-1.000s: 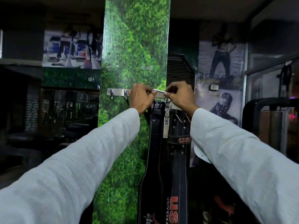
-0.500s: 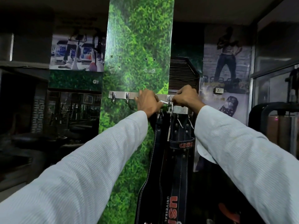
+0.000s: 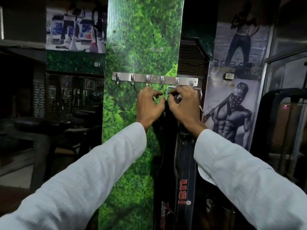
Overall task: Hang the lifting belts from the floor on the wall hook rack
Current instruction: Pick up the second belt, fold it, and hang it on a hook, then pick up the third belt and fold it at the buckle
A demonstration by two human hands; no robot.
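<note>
Two black leather lifting belts [image 3: 179, 171] hang side by side in front of the green pillar [image 3: 142, 47], their straps running down from about 12 o'clock of the hands toward 6 o'clock at the bottom edge. Their tops are near the right end of the steel hook rack [image 3: 155, 79], but the hands hide whether both already sit on a hook. A metal buckle [image 3: 169, 90] shows between the hands, just below the rack.

I judge the belts to be thick and rather stiff, and heavy at the buckle end, so they should hang straight. The leather looks smooth; the best place to take hold is the buckle frame or the strap just under it, not the wide back part.

The left hand [image 3: 148, 105] is half curled beside the buckle, at its 9 o'clock, with thumb and finger pinched together; I cannot tell what they touch. The right hand [image 3: 181, 103] is closed around the buckle at the belt top.

On the right belt red letters read "USI" [image 3: 183, 191], running along the strap. The left belt has a red and white logo low down, too cut off to read. At 3 o'clock a poster [image 3: 232, 118] shows a muscular figure; its small writing is too blurred to read.
</note>
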